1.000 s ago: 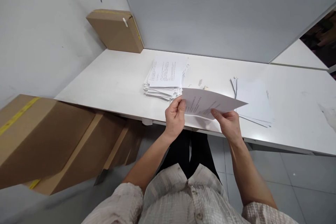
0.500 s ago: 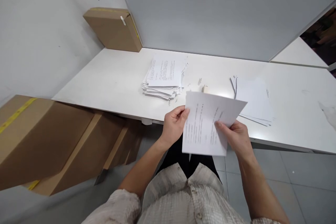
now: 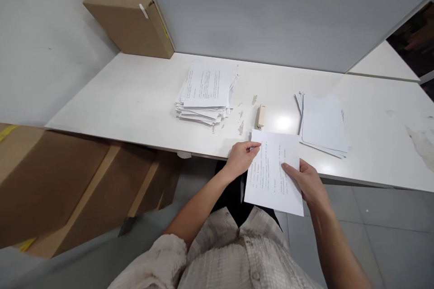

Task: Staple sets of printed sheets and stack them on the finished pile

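You hold a thin white printed paper sheet (image 3: pixel 271 176) over the near edge of the smooth white desk (image 3: pixel 135 99). Your left hand (image 3: pixel 241 158) pinches its top corner and your right hand (image 3: pixel 307 183) grips its right edge. The sheet sits lower than before, uncovering a small beige stapler (image 3: pixel 260 117).

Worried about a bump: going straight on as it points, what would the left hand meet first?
Likely the stapler on the table, just beyond the sheet the left hand pinches; depth is unclear.
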Demonstrator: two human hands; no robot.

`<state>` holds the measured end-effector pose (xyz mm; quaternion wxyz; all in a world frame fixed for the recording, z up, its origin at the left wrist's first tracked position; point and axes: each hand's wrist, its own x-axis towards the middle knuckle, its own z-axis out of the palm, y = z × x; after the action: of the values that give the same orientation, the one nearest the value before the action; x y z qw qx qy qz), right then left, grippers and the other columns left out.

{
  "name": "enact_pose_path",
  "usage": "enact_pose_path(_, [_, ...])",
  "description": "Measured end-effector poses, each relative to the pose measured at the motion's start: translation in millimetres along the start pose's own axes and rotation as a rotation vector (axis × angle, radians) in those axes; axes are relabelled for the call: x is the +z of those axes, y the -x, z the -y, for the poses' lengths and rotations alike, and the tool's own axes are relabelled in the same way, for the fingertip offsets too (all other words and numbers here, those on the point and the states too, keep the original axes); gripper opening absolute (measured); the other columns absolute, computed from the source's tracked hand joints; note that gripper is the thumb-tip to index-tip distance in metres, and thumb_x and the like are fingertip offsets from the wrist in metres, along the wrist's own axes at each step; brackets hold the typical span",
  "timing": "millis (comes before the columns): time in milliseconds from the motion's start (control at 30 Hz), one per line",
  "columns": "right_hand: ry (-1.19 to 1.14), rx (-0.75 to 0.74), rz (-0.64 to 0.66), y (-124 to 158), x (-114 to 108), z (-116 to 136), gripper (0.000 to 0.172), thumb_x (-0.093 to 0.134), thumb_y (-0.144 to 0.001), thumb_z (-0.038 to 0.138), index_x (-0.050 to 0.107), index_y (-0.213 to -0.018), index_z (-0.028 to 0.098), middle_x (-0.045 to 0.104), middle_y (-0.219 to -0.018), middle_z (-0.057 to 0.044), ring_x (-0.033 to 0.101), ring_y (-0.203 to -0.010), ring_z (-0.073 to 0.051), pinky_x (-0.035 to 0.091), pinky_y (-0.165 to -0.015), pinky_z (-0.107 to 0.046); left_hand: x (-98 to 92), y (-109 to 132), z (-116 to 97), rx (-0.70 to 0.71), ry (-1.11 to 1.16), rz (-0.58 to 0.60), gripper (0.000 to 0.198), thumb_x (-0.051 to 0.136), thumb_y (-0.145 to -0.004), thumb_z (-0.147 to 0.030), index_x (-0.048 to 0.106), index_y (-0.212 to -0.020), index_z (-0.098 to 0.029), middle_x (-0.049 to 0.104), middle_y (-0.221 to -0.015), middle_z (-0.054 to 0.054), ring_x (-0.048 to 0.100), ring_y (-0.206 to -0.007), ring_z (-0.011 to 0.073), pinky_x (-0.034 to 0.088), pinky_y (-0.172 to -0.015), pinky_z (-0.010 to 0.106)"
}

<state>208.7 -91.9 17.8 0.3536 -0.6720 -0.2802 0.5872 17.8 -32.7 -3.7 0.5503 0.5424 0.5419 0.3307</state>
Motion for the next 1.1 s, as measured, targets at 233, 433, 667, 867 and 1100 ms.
enact_pose_path(233, [0.076,-0.056,-0.039,-15,-13,6,0.039,0.073,-0.069,0.038,0.060,-0.102,0.022,0.072,-0.092,-0.005,0.069,-0.071,-0.022,0.055,-0.055,-0.030,6.7,-20,1,0.004,-0.031,0.027,0.027,0.057,-0.080,-0.028,0.070,-0.100,-0.017,0.071,-0.102,0.006,0.065,-0.089,0.0174,0.050,-0.077,0.027])
enact_pose_path(433, [0.089,-0.088,-0.088,-22,-17,7,0.043,0.075,-0.066,0.043,0.060,-0.101,0.022,0.071,-0.088,-0.005,0.068,-0.070,-0.023,0.055,-0.056,-0.032,7.9,-29,0,0.009,-0.073,0.049,0.028,0.054,-0.082,-0.029,0.070,-0.102,-0.019,0.072,-0.093,0.005,0.065,-0.075,0.0167,0.050,-0.069,0.028])
enact_pose_path(667, [0.503,-0.225,-0.285,-22,-31,22,0.057,0.062,-0.073,0.057,0.054,-0.116,0.021,0.070,-0.089,-0.008,0.065,-0.072,-0.025,0.052,-0.063,-0.039,7.8,-39,1,0.019,-0.077,0.081,0.024,0.054,-0.082,-0.025,0.072,-0.097,-0.019,0.071,-0.099,0.005,0.064,-0.084,0.0177,0.050,-0.074,0.029])
enact_pose_path(867, [0.876,-0.696,-0.409,-46,-13,70,0.055,0.044,-0.084,0.058,0.052,-0.123,0.021,0.059,-0.115,-0.014,0.060,-0.092,-0.027,0.048,-0.073,-0.042,6.7,-39,-3,0.003,-0.085,0.073,0.024,0.055,-0.081,-0.023,0.072,-0.098,-0.018,0.071,-0.100,0.006,0.064,-0.086,0.0179,0.050,-0.076,0.029])
enact_pose_path(1100, [1.098,-1.035,-0.131,-132,54,121,0.055,0.024,-0.092,0.055,0.058,-0.117,0.020,0.052,-0.124,-0.015,0.042,-0.118,-0.031,0.037,-0.092,-0.048,8.4,-39,-3,-0.010,-0.134,0.051,0.027,0.054,-0.080,-0.027,0.072,-0.098,-0.017,0.072,-0.081,0.005,0.062,-0.068,0.0157,0.048,-0.066,0.028])
